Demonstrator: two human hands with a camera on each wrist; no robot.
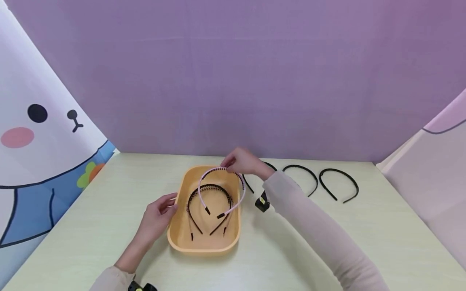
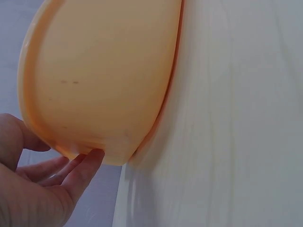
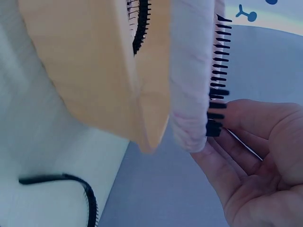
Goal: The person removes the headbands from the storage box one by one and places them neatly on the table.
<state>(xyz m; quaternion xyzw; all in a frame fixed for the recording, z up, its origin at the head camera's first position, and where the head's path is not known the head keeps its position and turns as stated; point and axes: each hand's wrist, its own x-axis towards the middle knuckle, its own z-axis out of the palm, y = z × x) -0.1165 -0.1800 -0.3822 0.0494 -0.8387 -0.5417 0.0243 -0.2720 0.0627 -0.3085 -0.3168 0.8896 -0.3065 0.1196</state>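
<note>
A pale lilac headband (image 1: pixel 199 191) with black teeth inside and black tips is raised over the yellow plastic basin (image 1: pixel 204 247). My right hand (image 1: pixel 243 162) pinches it at the top of its arch; the right wrist view shows its fabric band (image 3: pixel 191 71) close up. Inside the basin lie a black toothed headband (image 1: pixel 211 186) and, mostly beneath it, a pale one with dark tips (image 1: pixel 192 237). My left hand (image 1: pixel 157 214) rests against the basin's left side. In the left wrist view its fingertips touch the outer wall (image 2: pixel 113 90).
Right of the basin, black headbands lie in a row on the pale table (image 1: pixel 386 226): one (image 1: pixel 249 185) partly behind my right hand, a middle one (image 1: pixel 315 178) partly behind my sleeve, and one farthest right (image 1: pixel 339 170). A purple cloth (image 1: pixel 233 81) hangs behind the table.
</note>
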